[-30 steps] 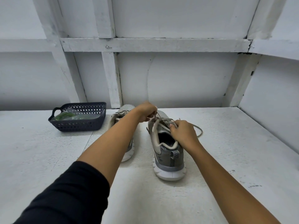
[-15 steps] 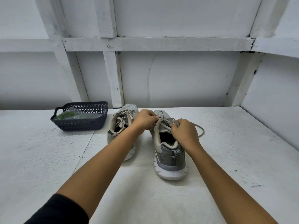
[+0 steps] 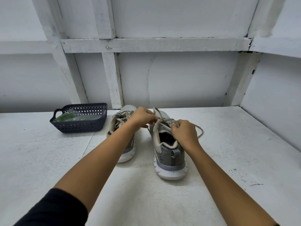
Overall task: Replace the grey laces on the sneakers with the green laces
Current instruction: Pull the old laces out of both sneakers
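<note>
Grey laces are threaded in both sneakers, which stand side by side on the white worktop with their toes pointing to twelve o'clock. On the right sneaker the lace is loosened. One strand rises in a loop above the eyelets, and a loose end curves out over the worktop at three o'clock from the shoe. The left hand has its fingers curled and pinches the raised strand just above the tongue. The right hand is curled as well, gripping the lace at the top eyelets on the shoe's right side. The left sneaker is partly hidden behind the left forearm, and its lace lies in place. At ten o'clock from the sneakers, apart from them, a dark basket holds the green laces in a clear bag.
</note>
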`<state>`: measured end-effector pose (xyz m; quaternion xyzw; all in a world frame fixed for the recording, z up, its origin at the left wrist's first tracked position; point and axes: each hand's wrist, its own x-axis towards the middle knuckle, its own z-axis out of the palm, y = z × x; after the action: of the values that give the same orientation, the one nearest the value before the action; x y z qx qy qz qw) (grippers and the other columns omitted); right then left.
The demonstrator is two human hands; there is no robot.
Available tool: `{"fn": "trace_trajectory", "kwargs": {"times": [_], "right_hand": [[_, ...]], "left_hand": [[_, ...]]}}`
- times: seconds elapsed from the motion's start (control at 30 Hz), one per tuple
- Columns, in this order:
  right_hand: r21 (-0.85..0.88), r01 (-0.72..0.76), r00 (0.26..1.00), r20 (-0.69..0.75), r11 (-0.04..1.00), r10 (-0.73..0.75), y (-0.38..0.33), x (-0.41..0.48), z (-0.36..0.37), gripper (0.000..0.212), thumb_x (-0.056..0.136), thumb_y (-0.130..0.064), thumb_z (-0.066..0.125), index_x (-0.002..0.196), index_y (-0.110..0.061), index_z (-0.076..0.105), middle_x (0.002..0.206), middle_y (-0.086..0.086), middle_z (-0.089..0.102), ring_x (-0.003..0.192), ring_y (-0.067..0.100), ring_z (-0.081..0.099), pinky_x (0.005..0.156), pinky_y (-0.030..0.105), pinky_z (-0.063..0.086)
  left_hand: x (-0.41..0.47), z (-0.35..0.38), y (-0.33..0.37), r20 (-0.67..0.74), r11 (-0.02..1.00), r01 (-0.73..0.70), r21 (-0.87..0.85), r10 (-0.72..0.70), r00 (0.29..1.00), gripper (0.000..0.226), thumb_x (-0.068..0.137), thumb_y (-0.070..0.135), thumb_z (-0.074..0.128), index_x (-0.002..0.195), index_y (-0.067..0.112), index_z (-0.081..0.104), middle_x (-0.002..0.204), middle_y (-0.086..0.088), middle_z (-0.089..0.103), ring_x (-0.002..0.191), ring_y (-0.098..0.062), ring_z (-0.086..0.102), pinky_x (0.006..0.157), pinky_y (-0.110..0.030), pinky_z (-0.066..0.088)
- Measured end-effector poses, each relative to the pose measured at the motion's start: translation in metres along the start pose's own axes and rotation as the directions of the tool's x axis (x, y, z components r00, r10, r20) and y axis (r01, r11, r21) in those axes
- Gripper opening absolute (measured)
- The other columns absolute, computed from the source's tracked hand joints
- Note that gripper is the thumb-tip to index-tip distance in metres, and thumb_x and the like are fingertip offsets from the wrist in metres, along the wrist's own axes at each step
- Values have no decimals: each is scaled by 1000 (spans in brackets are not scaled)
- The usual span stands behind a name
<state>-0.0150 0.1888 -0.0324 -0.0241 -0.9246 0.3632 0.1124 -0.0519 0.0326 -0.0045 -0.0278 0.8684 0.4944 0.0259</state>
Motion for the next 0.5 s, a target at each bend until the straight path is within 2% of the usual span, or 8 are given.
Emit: {"fn": "trace_trajectory", "kwargs": {"times": [0.1,0.17,0.23,0.3,0.37,0.43,0.5], "right_hand": [[12,8,1000,1,1000,-8,1,0,-1,28,96,-23,47,92,-1,64,91,18,66,81,31,57,65,28,35],[14,6,1000,5,1000,-6,1,-1,-1,27,96,-22,47,90,-2,63,89,17,66,76,29,55,64,27,34],[8,6,1000,10,1000,-6,-1,-2,-1,27,96,-22,47,90,-2,64,88,17,66,74,27,53,63,26,33],[17,5,1000,13,1000,-6,-1,-2,-1,27,95,-22,48,90,-2,64,88,17,66,76,29,54,63,26,33],[21,3,1000,15,1000,-3,-1,-2,-2,25,95,-22,48,88,-3,63,90,18,66,76,28,53,63,26,34],[21,4,1000,17,1000,-4,-2,-2,-2,23,95,-22,48,88,-5,62,91,18,66,75,27,50,64,26,33],[28,8,1000,20,1000,-9,-2,-3,-3,25,95,-21,48,94,-3,64,92,17,66,75,25,50,64,26,33]], "left_hand": [[3,-10,12,-69,919,47,-391,-80,994,22,92,9,57,70,10,60,64,-2,58,60,-10,55,62,-24,47],[6,-19,19,-90,839,57,-541,-126,988,24,93,9,54,69,11,58,62,-1,54,57,-10,53,63,-24,48],[5,-22,20,-62,875,77,-477,-120,991,25,94,16,55,69,10,56,66,-3,53,58,-13,52,62,-25,48],[2,-17,14,39,956,119,-269,-112,993,28,92,27,59,72,8,56,66,-4,56,59,-14,53,60,-26,50],[1,-6,8,132,990,110,-83,-98,986,24,90,25,63,76,6,60,69,-6,59,61,-14,55,60,-25,52],[-1,2,4,107,999,43,13,-44,993,20,89,16,64,72,7,62,71,-9,59,63,-16,55,62,-26,53],[-1,1,4,44,995,-27,96,22,999,24,88,12,64,65,9,60,70,-10,58,63,-15,55,57,-22,50]]}}
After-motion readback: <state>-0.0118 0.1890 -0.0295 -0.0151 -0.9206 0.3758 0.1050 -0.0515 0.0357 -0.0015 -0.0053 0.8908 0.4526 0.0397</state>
